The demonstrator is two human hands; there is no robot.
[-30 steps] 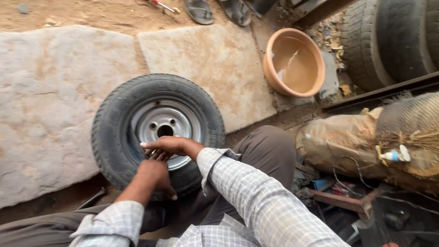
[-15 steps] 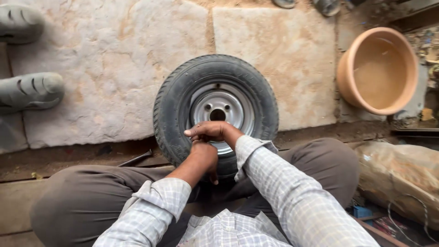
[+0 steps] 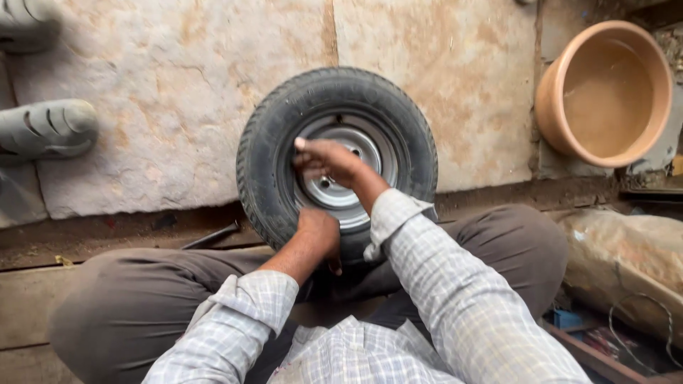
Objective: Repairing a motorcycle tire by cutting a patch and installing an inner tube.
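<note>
- Tyre on its grey steel rim lies flat on the stone slabs, right between the seated person's knees.
- Right hand reaches across the rim, fingers loosely curled over the hub, clamped on nothing that shows.
- Left hand presses down at the near edge of the tyre, fingers tucked under; whether it grips anything cannot be told.
- Terracotta basin sits well apart at the right.
- Grey sandals lie at the left.
</note>
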